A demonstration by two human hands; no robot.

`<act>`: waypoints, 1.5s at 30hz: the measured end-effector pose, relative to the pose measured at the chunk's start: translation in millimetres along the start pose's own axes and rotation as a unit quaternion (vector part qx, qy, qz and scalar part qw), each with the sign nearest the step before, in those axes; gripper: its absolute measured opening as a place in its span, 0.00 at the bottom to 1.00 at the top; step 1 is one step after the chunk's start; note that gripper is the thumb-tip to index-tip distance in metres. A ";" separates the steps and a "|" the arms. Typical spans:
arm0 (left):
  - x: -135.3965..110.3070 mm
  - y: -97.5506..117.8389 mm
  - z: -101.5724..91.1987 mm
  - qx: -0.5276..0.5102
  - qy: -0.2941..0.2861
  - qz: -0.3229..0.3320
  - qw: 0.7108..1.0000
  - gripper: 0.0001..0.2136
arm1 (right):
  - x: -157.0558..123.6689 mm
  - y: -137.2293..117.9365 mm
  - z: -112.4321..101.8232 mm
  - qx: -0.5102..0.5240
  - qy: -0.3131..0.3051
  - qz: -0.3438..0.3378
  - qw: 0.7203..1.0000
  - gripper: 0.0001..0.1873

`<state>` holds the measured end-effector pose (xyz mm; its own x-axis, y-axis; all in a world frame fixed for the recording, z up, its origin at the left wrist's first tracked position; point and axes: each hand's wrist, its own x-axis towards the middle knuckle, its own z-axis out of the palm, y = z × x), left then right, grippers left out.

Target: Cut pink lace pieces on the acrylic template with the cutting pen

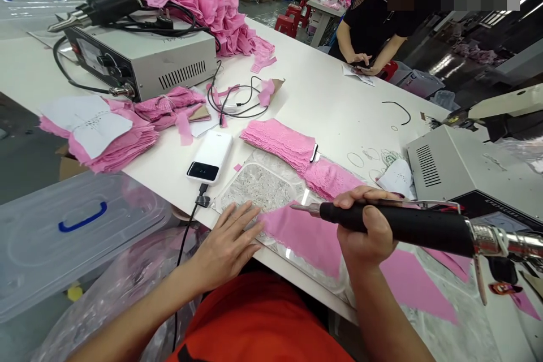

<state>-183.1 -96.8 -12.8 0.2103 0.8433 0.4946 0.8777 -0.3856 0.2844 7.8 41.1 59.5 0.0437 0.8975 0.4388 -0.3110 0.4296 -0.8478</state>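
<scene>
We are risking a marked or snagged cloth (311,240), in our judgement, if the metal tip (306,210) of our black tool (416,227) is meeting it at a bad angle; we cannot tell whether the two are touching. Our right hand (367,232) is gripping the tool, while our left hand (231,243) is lying open and flat, fingers slightly spread, at the cloth's left end. Should that hand be pressing too lightly, the piece could be sliding on the grey mat (258,188); should a finger be straying toward the tip, it could be getting hurt. Just below the frame's centre, the cloth is lying flat, looking thin and plain pink, narrowing leftward and running out of sight behind our right hand.
</scene>
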 end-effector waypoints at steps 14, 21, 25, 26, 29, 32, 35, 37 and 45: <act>-3.6 1.3 -0.2 -0.006 0.002 -0.010 1.000 0.14 | -9.4 8.0 6.5 0.029 -0.050 0.002 0.998 0.05; -5.0 1.9 -0.3 -0.010 0.016 -0.006 1.000 0.14 | -10.1 5.6 9.1 0.022 -0.045 0.002 0.999 0.05; -6.3 2.1 -0.9 -0.014 0.026 -0.007 1.000 0.14 | -14.4 2.6 14.7 0.052 -0.051 0.021 0.997 0.06; -6.7 2.0 -0.8 -0.015 0.028 -0.007 0.999 0.15 | -15.9 2.3 16.4 0.055 -0.056 0.025 0.997 0.06; -7.7 1.5 0.1 -0.014 0.028 -0.008 0.999 0.15 | -20.3 2.5 21.8 0.059 -0.075 0.031 0.995 0.06; -8.2 1.2 0.8 -0.015 0.029 -0.008 0.999 0.15 | -23.7 3.7 26.5 0.070 -0.089 0.031 0.993 0.06; -8.3 1.2 0.8 -0.018 0.029 -0.009 0.999 0.14 | -25.8 4.5 29.9 0.081 -0.105 0.031 0.991 0.06; -8.3 1.0 0.7 -0.019 0.024 -0.012 0.999 0.14 | -26.6 4.9 31.6 0.085 -0.116 0.031 0.989 0.06; -9.1 0.4 1.0 -0.022 0.017 -0.015 0.999 0.14 | -29.5 6.9 33.3 0.075 -0.122 0.021 0.989 0.05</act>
<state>-184.2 -104.2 -18.0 0.1686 0.8414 0.5134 0.8633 -0.3774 0.3351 -27.3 14.3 50.7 -0.1976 0.8555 0.4786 -0.4458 0.3564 -0.8211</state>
